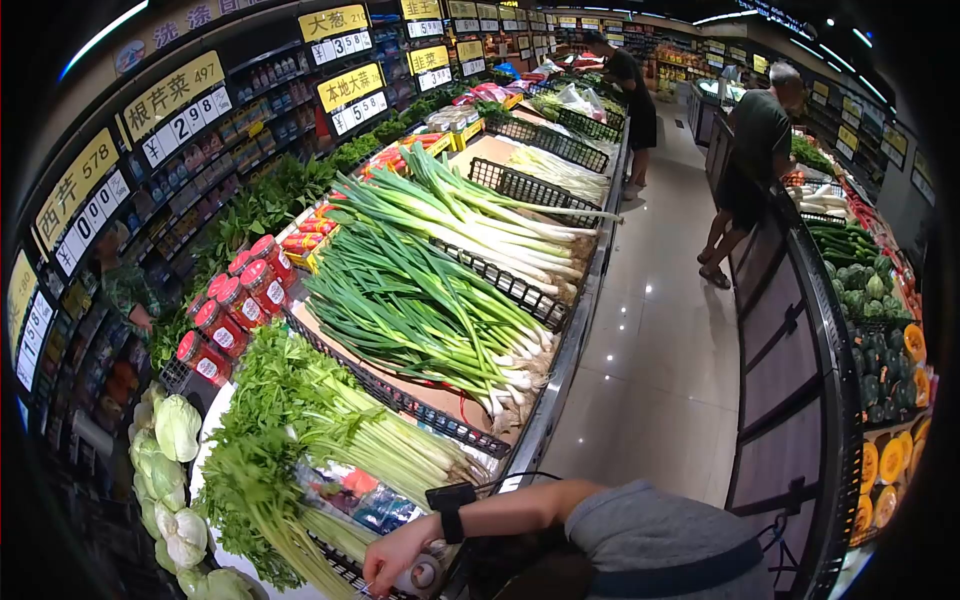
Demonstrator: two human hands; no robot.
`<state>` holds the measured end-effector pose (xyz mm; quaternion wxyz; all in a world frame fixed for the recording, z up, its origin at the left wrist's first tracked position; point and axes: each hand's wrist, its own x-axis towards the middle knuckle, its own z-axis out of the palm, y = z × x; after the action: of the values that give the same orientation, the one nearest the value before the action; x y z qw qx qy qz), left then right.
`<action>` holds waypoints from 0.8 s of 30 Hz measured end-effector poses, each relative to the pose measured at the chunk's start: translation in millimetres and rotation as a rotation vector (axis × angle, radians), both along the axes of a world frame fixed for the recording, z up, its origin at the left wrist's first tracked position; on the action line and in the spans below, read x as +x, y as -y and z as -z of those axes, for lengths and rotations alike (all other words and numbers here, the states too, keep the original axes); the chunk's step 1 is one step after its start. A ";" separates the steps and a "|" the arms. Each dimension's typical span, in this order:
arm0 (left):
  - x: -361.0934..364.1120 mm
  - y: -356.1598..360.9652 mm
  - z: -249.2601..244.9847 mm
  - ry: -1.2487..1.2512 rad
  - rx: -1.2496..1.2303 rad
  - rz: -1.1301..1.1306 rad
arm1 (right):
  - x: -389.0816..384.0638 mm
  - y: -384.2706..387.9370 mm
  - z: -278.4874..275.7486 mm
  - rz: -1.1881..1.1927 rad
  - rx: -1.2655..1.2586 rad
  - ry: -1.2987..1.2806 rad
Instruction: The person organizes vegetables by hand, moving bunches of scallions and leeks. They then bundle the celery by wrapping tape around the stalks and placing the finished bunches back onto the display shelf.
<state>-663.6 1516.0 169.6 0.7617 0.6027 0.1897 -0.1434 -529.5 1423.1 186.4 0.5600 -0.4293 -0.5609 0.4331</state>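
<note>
My right hand (388, 562), with a dark band (452, 522) on its wrist, is at the bottom of the view over the edge of the display. Its fingers are pinched together on something thin and pale that I cannot make out. Against the palm side is a round whitish item, perhaps a roll of tape (423, 572). Leafy celery (330, 400) lies just beyond, and the cut stalks of a nearer bunch (300, 545) run close to my fingers. A printed plastic bag (365, 500) lies between the bunches. My left hand is not in view.
Green garlic (430, 310) and large scallions (470, 220) lie behind black crate dividers (385, 385). Red-lidded jars (240, 300) and cabbages (178, 428) line the left. Across the aisle (640, 370), a person (755, 150) stands at another stall; someone else (630, 90) is farther back.
</note>
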 end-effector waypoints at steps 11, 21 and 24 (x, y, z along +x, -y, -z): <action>15.7 0.0 1.3 0.009 0.076 0.053 | 11.9 7.9 81.5 0.125 -0.302 -0.191; 17.8 12.8 -47.5 0.123 0.079 0.030 | 9.4 24.3 55.2 0.390 -0.140 0.210; 18.4 15.2 -81.2 0.122 0.134 0.013 | 5.2 20.6 49.4 0.606 -0.153 0.471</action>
<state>-645.3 1500.8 250.8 0.7287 0.6613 0.1482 -0.0986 -524.2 1402.4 137.0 0.4850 -0.7035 -0.4880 0.1780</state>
